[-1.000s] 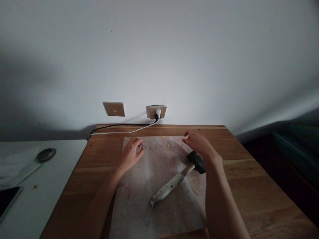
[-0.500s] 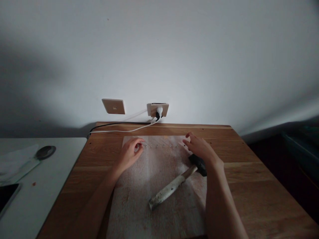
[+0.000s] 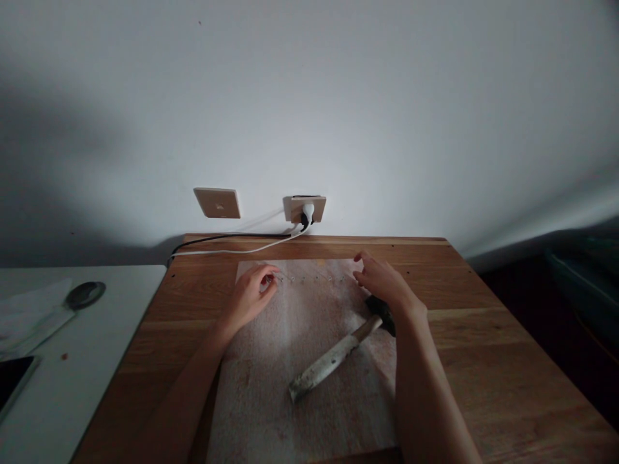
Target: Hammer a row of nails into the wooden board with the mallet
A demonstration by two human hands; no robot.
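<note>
My left hand (image 3: 252, 293) is at the board's back left corner, fingers curled and thumb bent toward the index finger beside a small nail. What it pinches, if anything, is too small to make out. A row of several small nails (image 3: 316, 278) stands along the back of the whitish wooden board (image 3: 261, 412), with faint thin lines near them. My right hand (image 3: 384, 281) is over the row's right end, fingers bent and apart, nothing visible in them. A hammer (image 3: 326, 363) lies on the board, its worn pale handle toward me and its dark head partly behind my right wrist.
The board lies on a brown wooden table (image 3: 464, 361) against a white wall. A black and a white cable (image 3: 242, 251) run along the back edge to a wall socket (image 3: 316, 209). At left is a white table (image 3: 97, 348) with a roll of tape (image 3: 86, 295) and a dark-screened device (image 3: 14, 383).
The view has shifted slightly. My right hand has moved a little to the left, its fingertips bent near the nail row's end. My left hand stays almost in place; the hammer still lies there.
</note>
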